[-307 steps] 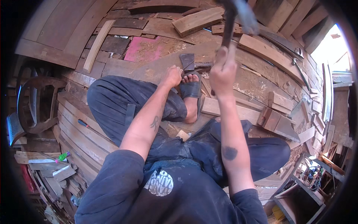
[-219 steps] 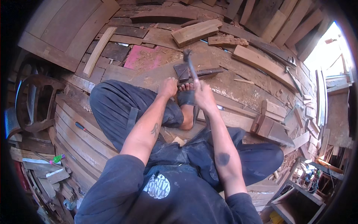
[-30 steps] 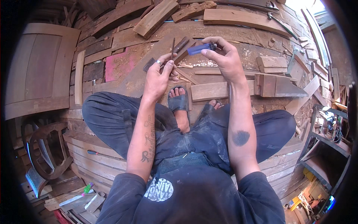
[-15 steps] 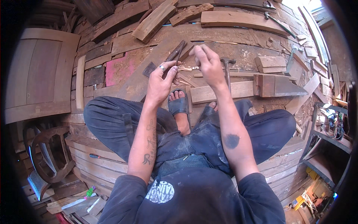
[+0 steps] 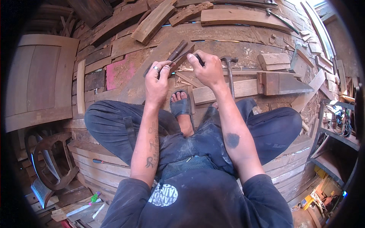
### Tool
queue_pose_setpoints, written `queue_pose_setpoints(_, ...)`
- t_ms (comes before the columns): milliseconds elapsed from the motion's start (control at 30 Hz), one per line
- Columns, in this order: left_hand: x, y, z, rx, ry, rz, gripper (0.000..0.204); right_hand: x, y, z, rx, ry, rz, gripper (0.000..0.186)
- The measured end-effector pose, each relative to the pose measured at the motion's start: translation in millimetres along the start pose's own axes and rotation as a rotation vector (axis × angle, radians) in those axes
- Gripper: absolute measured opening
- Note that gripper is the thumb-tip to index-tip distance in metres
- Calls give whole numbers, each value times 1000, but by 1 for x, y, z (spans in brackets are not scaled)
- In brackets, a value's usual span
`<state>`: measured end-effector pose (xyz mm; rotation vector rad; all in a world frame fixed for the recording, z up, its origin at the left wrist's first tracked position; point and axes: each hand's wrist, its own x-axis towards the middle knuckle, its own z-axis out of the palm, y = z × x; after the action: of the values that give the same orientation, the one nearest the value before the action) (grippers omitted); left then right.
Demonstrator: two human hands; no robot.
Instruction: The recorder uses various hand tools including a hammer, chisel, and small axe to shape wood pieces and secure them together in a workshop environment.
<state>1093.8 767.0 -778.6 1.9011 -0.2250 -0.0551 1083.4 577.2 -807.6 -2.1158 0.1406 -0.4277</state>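
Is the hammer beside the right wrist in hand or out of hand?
Out of hand. The hammer lies apart from the left hand and right hand, with its handle crossing the pale board.

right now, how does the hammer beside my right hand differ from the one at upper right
The near hammer points its handle almost straight back toward you; the far hammer slants down to the right. The near hammer looks brownish along its handle, while the far hammer's grip is dark green. The near hammer is beside your right hand, the far hammer by a long plank. Both are unheld, heads at the upper end.
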Motion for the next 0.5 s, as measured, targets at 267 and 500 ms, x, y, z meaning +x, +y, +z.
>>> queue_pose_setpoints(267, 1, -3, -1, 18, 24, 20, 20, 0, -2, 0, -5, -7, -64, 24)
queue_pose_setpoints(500, 2, -4, -2, 46, 38, 22, 19, 0, -3, -1, 13, -49, -36, 23)
